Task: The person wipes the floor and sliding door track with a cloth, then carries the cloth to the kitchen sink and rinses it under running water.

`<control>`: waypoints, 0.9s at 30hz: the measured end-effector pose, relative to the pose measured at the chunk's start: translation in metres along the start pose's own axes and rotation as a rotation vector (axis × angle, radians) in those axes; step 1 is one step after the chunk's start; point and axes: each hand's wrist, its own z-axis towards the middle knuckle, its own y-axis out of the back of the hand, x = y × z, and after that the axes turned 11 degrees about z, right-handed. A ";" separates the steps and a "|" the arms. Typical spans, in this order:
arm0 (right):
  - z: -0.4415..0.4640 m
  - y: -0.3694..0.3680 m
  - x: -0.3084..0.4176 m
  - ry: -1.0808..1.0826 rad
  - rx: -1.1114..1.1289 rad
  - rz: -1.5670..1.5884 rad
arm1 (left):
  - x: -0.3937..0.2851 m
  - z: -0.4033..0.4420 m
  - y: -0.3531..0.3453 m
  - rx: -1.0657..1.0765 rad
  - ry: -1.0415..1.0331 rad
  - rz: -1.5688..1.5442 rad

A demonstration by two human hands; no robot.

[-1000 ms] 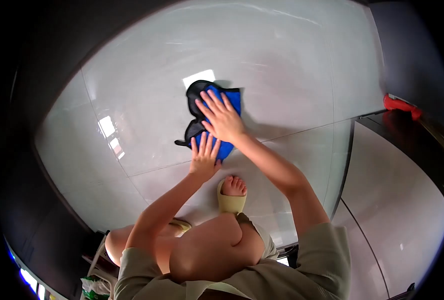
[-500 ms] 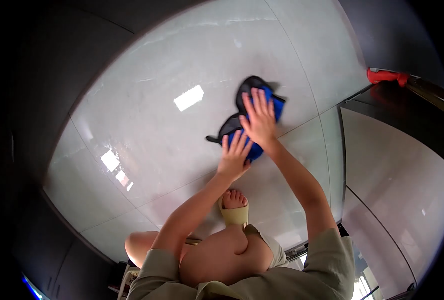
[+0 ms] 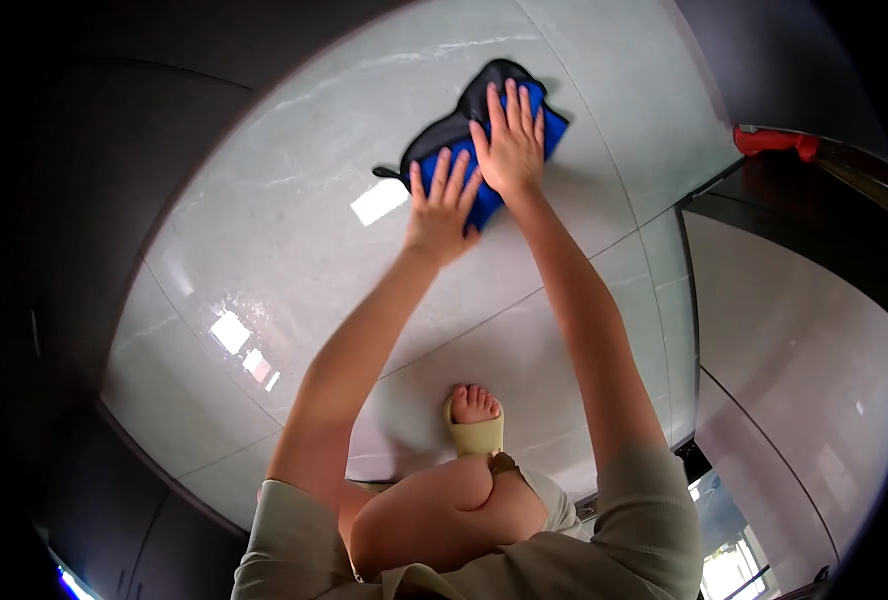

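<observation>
A blue and black cloth [image 3: 447,131] lies bunched on the glossy tiled floor [image 3: 294,220], its small black loop pointing left. Flat on its lower left part rests my left hand [image 3: 444,208], fingers spread and pointing up. My right hand [image 3: 511,145] presses on the upper right part, also with its fingers apart. Blue fabric shows between and around the two hands. Both palms are turned down, and their undersides are hidden.
My foot in a pale yellow slipper [image 3: 476,430] is on the floor below the hands. Dark cabinets [image 3: 94,300] line the left side. At the right are a red object [image 3: 774,141] and a pale glossy panel [image 3: 764,370].
Both hands and the cloth first moved right across the floor, then up and away from my body. My arms are now stretched farther forward, and the view has turned slightly.
</observation>
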 end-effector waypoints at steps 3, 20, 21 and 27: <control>-0.067 0.032 0.006 -0.059 0.059 -0.002 | -0.043 -0.048 -0.016 -0.075 -0.085 -0.111; -0.098 -0.044 0.169 0.187 0.297 0.178 | 0.051 -0.190 -0.059 -0.041 0.228 -0.157; -0.105 -0.047 0.182 0.225 0.326 0.213 | 0.056 -0.205 -0.060 0.000 0.250 -0.147; -0.170 -0.022 0.184 0.475 0.641 0.327 | 0.012 -0.288 -0.096 0.005 0.170 -0.215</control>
